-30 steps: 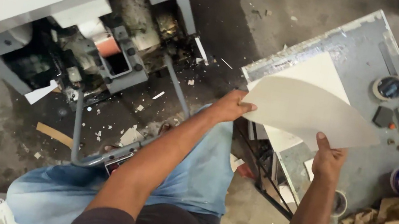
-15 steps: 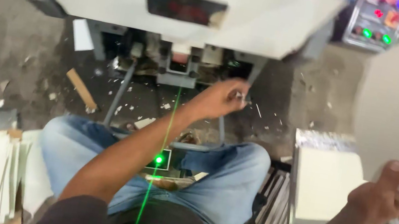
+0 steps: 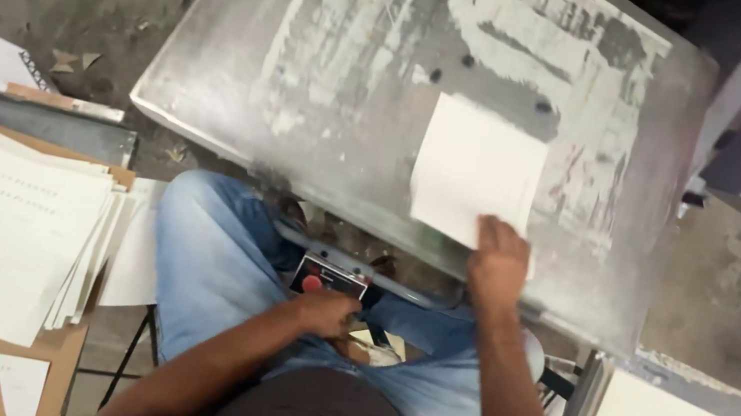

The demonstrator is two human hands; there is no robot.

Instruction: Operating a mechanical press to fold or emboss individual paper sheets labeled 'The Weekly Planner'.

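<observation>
Down at my lap, my left hand (image 3: 327,312) curls, fingers bunched, over a small box with a red button (image 3: 329,282). Farther out, my right hand (image 3: 497,266) presses flat fingers on the white card sheet (image 3: 476,171) lying on the machine's worn metal worktop (image 3: 318,46): light, bendy, best taken at its near edge. My palm hides that corner.

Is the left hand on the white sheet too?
No: only the right hand presses the white sheet on the grey machine table; the left hand sits at the red-button box below.

Dark shirt, light blue jeans, bare forearms
</observation>
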